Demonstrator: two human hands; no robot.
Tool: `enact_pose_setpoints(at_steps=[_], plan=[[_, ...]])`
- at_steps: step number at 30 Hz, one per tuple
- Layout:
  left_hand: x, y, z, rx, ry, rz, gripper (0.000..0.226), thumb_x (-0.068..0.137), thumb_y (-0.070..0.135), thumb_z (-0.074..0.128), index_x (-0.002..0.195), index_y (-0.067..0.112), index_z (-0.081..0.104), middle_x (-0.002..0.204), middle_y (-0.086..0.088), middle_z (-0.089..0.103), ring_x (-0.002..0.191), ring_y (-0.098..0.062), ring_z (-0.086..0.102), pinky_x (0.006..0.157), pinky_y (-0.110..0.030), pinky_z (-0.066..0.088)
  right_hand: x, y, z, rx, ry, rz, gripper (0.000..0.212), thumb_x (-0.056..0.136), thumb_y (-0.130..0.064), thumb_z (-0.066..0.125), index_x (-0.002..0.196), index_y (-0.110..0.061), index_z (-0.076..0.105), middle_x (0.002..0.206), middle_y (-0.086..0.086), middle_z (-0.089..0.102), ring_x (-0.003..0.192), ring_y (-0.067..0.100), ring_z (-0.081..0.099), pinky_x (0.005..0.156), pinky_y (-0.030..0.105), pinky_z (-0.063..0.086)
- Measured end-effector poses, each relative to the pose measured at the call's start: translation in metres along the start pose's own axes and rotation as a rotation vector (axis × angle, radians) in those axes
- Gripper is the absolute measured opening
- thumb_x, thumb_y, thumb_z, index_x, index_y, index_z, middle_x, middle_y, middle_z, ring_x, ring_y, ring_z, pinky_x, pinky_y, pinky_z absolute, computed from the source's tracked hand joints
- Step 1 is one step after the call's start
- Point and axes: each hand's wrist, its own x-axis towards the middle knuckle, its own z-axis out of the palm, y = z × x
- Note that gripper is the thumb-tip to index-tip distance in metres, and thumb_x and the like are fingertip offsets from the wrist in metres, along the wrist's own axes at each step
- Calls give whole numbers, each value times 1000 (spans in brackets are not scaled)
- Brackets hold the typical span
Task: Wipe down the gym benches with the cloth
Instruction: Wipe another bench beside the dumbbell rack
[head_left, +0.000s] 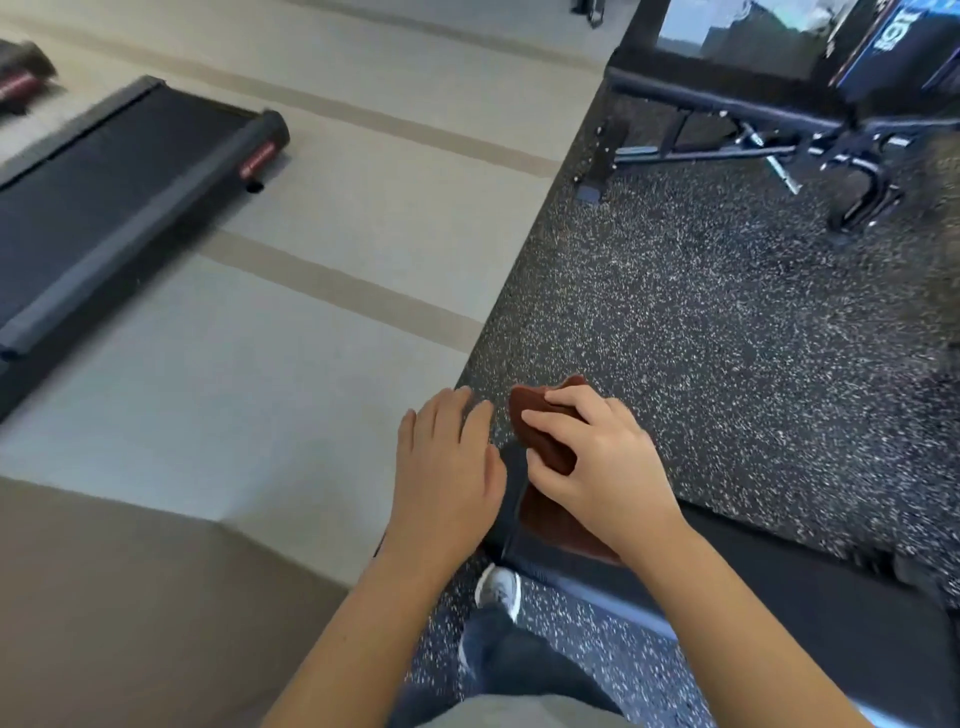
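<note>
Folded brown cloth (549, 446) rests on black bench (805, 597).

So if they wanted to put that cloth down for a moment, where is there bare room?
The near bench is bare right of the right hand. The speckled mat lies open up to the far bench. It is crowded at the near bench's end, around the left hand and cloth.
</note>
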Motion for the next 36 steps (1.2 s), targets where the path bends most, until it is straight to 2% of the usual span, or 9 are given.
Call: enact_pose_setpoints(at_steps=[2,6,9,16,24,31,36], plan=[[25,1,1,0,16,16,42,80,24,39,110,5,62,116,-17,61,111,-29,46,89,-54,45,21,10,-4,2,21,4,39,76,-42,46,100,-24,72,107,-2,63,81,28,59,69,42,55],[61,4,5,15,20,51,42,82,24,40,111,5,63,118,-17,61,110,-35,56,91,-55,44,49,29,-12,5,45,27,37,77,-40,50,101,-23,72,108,-2,63,82,28,59,71,41,54],[79,4,12,6,30,103,40,81,23,41,110,6,62,117,-17,61,111,-32,52,90,-55,44,58,41,-16,25,90,84,32,74,-33,60,101,-23,72,110,-2,63,83,28,59,73,40,54],[149,-1,18,-62,4,247,39,82,23,42,110,6,63,117,-15,61,110,-35,57,91,-55,45,97,61,-24,-34,206,207,31,72,-30,63,100,-22,73,110,-1,63,83,29,60,73,42,54],[259,-87,32,-122,-71,343,40,85,24,39,109,5,64,118,-16,60,111,-35,55,89,-57,46,208,50,12,-117,293,300,29,72,-30,63,98,-22,73,109,0,64,79,30,60,71,41,55],[399,-166,37,-128,-110,594,39,84,25,39,107,4,62,114,-16,60,106,-35,57,88,-54,48,346,35,46,-177,375,462,35,77,-39,50,97,-22,73,108,1,64,79,33,58,65,47,54],[472,-171,54,-181,-139,687,41,84,25,39,108,3,63,114,-16,60,106,-36,58,89,-55,47,391,50,49,-241,411,583,28,72,-31,61,95,-20,74,106,1,65,77,31,59,61,44,55]])
